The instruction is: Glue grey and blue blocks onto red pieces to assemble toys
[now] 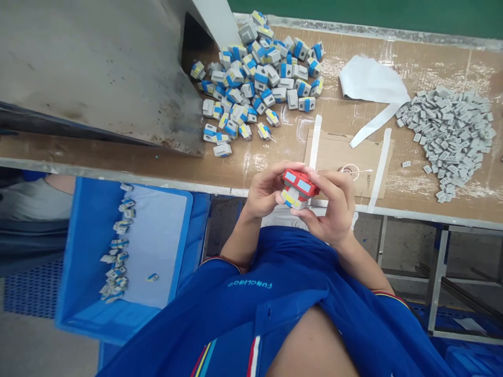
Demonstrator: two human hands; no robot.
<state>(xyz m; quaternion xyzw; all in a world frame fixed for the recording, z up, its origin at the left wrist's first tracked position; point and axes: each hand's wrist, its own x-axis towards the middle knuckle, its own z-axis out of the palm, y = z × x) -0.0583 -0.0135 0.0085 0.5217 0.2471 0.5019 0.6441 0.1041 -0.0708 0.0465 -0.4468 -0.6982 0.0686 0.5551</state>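
Between both hands, close to the table's front edge, is a small toy figure part (301, 187), red on top with two light blue windows and a grey, yellow-marked piece below. My left hand (265, 191) grips its left side with fingers and thumb. From the right, my right hand (334, 204) has its fingertips on the red top and its thumb at the grey bottom. Beyond the hands lies a cardboard sheet (346, 141) held by white tape strips, with a small white ring-shaped item (348, 168) on it. Fingers hide parts of the toy's sides.
Grey, blue and yellow toy pieces (259, 78) are heaped at the back left beside a metal chute (118, 68). Small grey parts (458, 131) form a pile on the right, near a white cloth (371, 81). A blue crate (181, 251) with several pieces stands lower left.
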